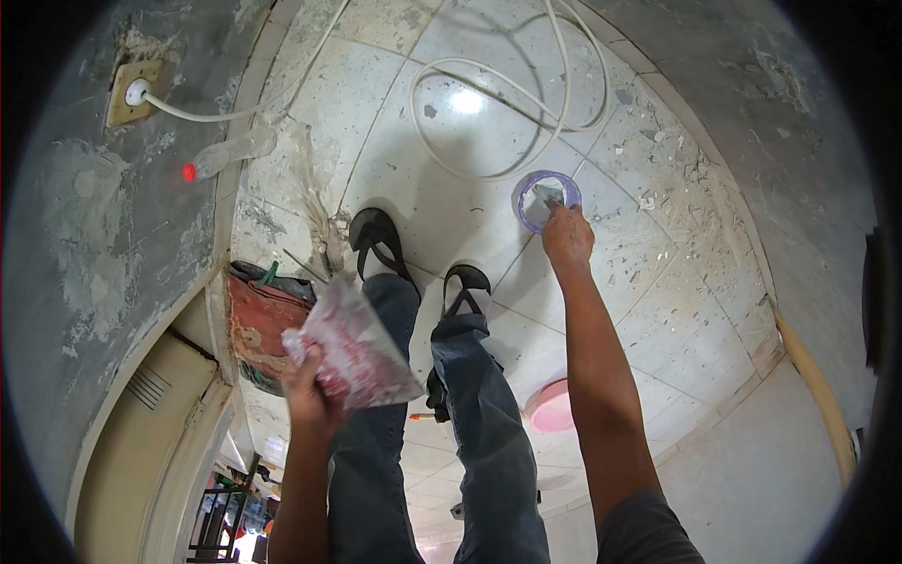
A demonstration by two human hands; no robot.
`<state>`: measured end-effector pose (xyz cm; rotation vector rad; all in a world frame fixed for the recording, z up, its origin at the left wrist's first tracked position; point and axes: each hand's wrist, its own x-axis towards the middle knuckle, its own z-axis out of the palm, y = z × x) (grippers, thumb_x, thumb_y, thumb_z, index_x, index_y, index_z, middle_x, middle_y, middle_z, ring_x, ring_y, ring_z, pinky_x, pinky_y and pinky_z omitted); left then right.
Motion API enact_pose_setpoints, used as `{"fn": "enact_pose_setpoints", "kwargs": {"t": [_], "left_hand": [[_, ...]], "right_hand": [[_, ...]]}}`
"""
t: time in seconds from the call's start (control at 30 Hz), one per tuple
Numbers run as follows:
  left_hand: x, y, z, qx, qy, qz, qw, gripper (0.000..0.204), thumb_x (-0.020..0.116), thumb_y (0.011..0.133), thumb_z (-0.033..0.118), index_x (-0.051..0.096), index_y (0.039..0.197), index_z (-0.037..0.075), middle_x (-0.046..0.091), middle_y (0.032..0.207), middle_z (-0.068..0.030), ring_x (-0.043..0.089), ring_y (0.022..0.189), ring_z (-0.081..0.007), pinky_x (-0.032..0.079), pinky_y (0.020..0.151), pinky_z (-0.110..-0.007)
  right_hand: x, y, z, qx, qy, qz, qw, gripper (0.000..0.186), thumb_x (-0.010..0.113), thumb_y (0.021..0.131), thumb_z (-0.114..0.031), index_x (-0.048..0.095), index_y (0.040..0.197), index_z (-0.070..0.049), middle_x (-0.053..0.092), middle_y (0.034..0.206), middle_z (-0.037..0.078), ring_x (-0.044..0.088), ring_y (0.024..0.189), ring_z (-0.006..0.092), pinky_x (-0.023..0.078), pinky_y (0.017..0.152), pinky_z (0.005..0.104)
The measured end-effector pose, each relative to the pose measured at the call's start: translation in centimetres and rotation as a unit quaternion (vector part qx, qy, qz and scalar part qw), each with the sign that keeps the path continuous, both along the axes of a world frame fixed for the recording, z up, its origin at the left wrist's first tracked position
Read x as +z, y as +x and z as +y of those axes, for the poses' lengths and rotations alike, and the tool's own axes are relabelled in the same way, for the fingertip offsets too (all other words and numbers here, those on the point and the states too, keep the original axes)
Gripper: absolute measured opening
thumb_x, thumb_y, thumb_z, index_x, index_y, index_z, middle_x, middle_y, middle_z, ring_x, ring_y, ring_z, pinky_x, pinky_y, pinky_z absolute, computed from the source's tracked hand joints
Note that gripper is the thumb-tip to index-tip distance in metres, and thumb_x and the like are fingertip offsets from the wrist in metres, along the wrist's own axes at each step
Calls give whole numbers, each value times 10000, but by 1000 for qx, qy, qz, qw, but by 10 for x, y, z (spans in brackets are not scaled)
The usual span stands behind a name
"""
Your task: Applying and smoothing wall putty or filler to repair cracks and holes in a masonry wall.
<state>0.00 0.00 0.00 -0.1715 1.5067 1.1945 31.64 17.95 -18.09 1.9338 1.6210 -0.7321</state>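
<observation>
My left hand (312,390) grips a clear plastic bag with red and white on it (362,352), held tilted in front of my left leg and slightly blurred. Over on the right, my right hand (568,237) reaches down to a small round purple tub (523,214) on the floor. Its fingers are closed on a grey flat tool (547,195) that dips into the tub; the tool's exact kind is unclear. Some whitish material shows inside. The hand partly covers the tub's near right rim.
A white cable (423,141) loops over the tiled floor beyond the tub; another plug sits in a wall socket (136,92). A clear bottle with a red cap (230,153), a reddish sack (268,324) and a pink basin (552,409) lie around my feet. Debris lines the right wall.
</observation>
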Motion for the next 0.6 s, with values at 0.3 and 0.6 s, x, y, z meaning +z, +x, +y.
{"fn": "enact_pose_setpoints", "kwargs": {"t": [0.3, 0.6], "left_hand": [[-147, 127, 33, -418, -8, -80, 905, 236, 583, 913, 212, 560, 1061, 29, 552, 707, -4, 531, 587, -82, 441, 536, -237], [-234, 220, 82, -508, 130, 56, 850, 232, 552, 890, 194, 556, 999, -11, 572, 617, -85, 532, 506, -137, 455, 508, -335]], "right_hand": [[-16, 16, -23, 12, 50, 32, 998, 319, 423, 905, -155, 630, 1137, -88, 570, 1114, 243, 634, 928, 392, 517, 800, 451], [-25, 22, -9, 35, 16, 90, 995, 294, 425, 895, -147, 668, 1020, -37, 626, 1028, 256, 621, 959, 400, 496, 843, 455]]}}
